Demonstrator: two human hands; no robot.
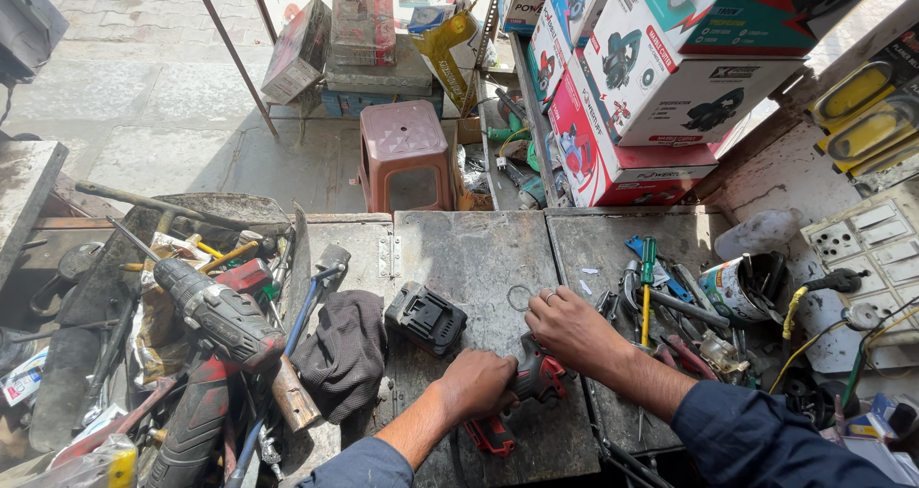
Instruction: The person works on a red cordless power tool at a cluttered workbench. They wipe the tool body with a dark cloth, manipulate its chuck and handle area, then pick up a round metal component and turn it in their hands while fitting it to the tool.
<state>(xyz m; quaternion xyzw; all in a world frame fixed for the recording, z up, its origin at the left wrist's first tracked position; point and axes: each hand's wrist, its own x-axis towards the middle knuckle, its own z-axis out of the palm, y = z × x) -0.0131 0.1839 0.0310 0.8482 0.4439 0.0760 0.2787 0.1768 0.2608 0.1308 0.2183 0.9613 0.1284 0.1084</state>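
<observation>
at lower centre of the frame, the left hand [476,383] wraps its grip around a red and black power tool [522,392] lying on the counter [479,249]. the right hand [572,330] rests on the tool's top, fingers loosely curled. a black battery pack [426,317] sits just left

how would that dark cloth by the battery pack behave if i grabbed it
The dark cloth lies crumpled in soft folds, so it would probably go limp and drape. It looks light, unlikely to roll or slide, though it may snag the wooden handle beside it.
</observation>
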